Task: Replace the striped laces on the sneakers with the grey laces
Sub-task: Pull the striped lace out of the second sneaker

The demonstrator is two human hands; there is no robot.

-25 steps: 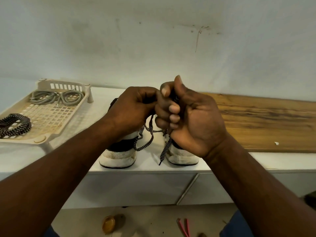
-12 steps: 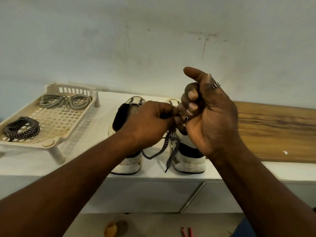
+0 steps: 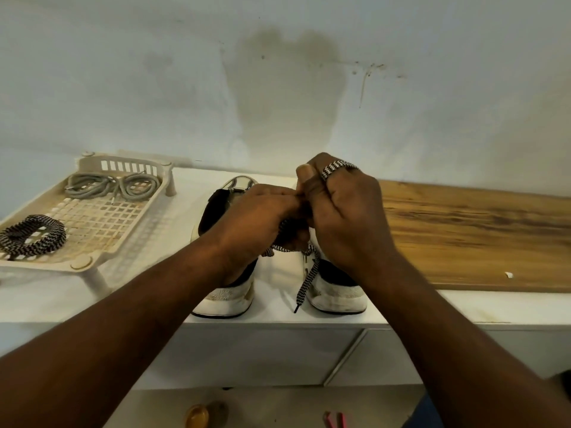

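Left hand [image 3: 262, 217] and right hand [image 3: 349, 217] are together above the right sneaker [image 3: 340, 295], both clutching the striped lace [image 3: 306, 282]; it looks soft, light, limp; better held near its hard end.

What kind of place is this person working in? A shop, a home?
Probably a plain home or back-room corner rather than a shop: a white cabinet top against a stained wall, a wooden board lying on it, and a plastic tray holding grey laces.

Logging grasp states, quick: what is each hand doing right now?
Left hand: closed, pinching the striped lace.
Right hand: closed, striped lace wound round its finger.
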